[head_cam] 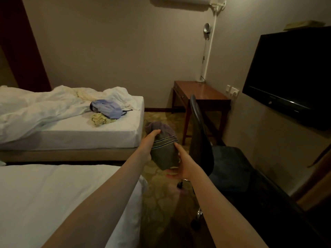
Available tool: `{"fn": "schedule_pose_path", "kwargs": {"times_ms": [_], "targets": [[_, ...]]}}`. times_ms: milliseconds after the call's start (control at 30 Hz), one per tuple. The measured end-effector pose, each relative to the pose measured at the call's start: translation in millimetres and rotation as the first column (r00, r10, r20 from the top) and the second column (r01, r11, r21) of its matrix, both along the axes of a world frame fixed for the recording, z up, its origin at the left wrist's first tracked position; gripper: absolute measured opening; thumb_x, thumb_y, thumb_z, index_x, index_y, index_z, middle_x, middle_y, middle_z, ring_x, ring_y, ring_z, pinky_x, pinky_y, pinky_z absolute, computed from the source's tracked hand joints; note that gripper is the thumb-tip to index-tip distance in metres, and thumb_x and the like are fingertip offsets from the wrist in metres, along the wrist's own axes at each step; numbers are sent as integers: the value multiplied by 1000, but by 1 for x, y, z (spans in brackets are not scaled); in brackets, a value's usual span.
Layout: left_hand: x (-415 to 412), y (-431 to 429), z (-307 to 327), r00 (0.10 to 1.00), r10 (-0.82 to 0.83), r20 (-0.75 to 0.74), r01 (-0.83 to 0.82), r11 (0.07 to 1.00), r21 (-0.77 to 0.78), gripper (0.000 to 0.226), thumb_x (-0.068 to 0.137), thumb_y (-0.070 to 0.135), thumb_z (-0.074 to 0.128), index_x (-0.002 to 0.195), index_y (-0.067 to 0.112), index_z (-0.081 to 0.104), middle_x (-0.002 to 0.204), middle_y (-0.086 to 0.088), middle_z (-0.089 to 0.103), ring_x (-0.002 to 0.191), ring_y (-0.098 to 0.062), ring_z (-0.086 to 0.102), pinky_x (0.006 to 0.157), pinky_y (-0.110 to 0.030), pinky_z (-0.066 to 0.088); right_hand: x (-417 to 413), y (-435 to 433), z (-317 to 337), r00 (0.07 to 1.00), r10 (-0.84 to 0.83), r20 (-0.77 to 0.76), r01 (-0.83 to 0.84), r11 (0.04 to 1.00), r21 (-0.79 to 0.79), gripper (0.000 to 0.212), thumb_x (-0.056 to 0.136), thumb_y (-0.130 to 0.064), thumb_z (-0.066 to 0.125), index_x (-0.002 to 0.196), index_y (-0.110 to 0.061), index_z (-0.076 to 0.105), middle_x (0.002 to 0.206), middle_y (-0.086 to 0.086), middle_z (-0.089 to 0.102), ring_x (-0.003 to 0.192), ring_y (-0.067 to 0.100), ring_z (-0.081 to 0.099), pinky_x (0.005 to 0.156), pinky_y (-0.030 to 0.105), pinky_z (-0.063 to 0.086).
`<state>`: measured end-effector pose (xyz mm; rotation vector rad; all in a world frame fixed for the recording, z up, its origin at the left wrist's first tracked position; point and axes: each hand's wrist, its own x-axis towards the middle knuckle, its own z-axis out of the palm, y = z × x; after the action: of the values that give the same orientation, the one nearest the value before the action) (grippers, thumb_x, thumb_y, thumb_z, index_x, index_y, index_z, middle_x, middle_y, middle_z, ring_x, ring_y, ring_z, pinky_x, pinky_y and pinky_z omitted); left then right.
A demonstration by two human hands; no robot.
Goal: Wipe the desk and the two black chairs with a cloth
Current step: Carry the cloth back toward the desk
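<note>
Prep step, no wiping yet. Left hand (147, 145) and right hand (182, 164) each have a closed grip on the cloth (163, 151), held mid-air beside the black chair (200, 140). Next, I'd guess: bunch the cloth, then reach the chair back or walk to the desk (202, 92) in the far corner.

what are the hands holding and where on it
A crumpled grey striped cloth: left hand grips its upper bunched part, right hand holds its lower right edge.

no text, labels, numbers legible
</note>
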<state>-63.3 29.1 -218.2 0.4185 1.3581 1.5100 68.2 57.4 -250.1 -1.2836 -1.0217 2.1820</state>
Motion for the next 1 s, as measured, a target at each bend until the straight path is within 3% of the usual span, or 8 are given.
{"fn": "schedule_pose_path", "kwargs": {"times_ms": [167, 300, 500, 600, 667, 767, 867, 1000], "targets": [[-24, 43, -1, 1000, 1, 8, -1, 1000, -4, 36, 87, 41, 59, 114, 16, 59, 98, -10, 67, 94, -28, 61, 94, -40, 48, -34, 47, 4, 995, -27, -100, 20, 997, -71, 62, 82, -58, 57, 130, -21, 47, 126, 15, 55, 105, 36, 54, 67, 42, 50], [-38, 91, 9, 998, 47, -37, -46, 999, 24, 30, 92, 39, 53, 112, 17, 54, 87, -4, 61, 80, -20, 57, 72, -31, 47, -57, 97, 15, 981, -140, -138, 139, 990, -16, 54, 85, -45, 62, 127, -14, 50, 119, 14, 58, 105, 34, 55, 76, 40, 50], [-54, 169, 26, 997, 51, 63, -56, 995, 86, 46, 90, 45, 53, 127, 16, 52, 121, -14, 60, 112, -34, 57, 97, -45, 45, -84, 195, 39, 914, -365, -179, 382, 921, 73, 56, 71, -18, 80, 121, -9, 56, 115, 11, 63, 99, 33, 60, 85, 46, 52], [-67, 210, 36, 996, 36, 87, -43, 996, 82, 37, 90, 41, 54, 116, 16, 57, 113, -13, 62, 104, -33, 58, 97, -47, 45, -94, 245, 51, 896, -396, -200, 424, 896, 129, 60, 72, -11, 79, 127, -11, 53, 122, 11, 60, 105, 34, 58, 89, 47, 51], [-81, 235, 38, 998, 28, 60, -35, 993, 112, 27, 88, 32, 57, 110, 15, 58, 107, -11, 61, 97, -30, 58, 91, -45, 47, -99, 278, 53, 910, -369, -190, 400, 901, 165, 60, 74, -11, 77, 128, -13, 52, 123, 11, 59, 110, 33, 56, 91, 46, 49], [-106, 257, 39, 1000, -2, -15, 4, 989, 146, 30, 86, 25, 56, 115, 18, 54, 121, -8, 56, 101, -25, 54, 91, -43, 43, -108, 318, 56, 945, -287, -158, 318, 916, 243, 58, 76, -13, 76, 128, -15, 52, 124, 12, 58, 111, 32, 55, 86, 42, 48], [-142, 280, 40, 998, -57, 19, 54, 992, 110, 35, 91, 32, 49, 120, 13, 54, 120, -8, 56, 101, -29, 54, 87, -46, 45, -123, 358, 61, 976, -207, -66, 217, 924, 315, 58, 76, -13, 76, 129, -15, 52, 124, 11, 57, 111, 31, 54, 88, 41, 48], [-190, 316, 33, 987, -119, 107, 117, 993, 25, 43, 92, 43, 48, 110, 6, 58, 106, -13, 63, 99, -31, 58, 78, -42, 52, -154, 412, 63, 997, -56, 45, 29, 890, 455, 64, 72, -13, 78, 130, -15, 51, 125, 8, 56, 112, 29, 54, 96, 44, 47]]}}
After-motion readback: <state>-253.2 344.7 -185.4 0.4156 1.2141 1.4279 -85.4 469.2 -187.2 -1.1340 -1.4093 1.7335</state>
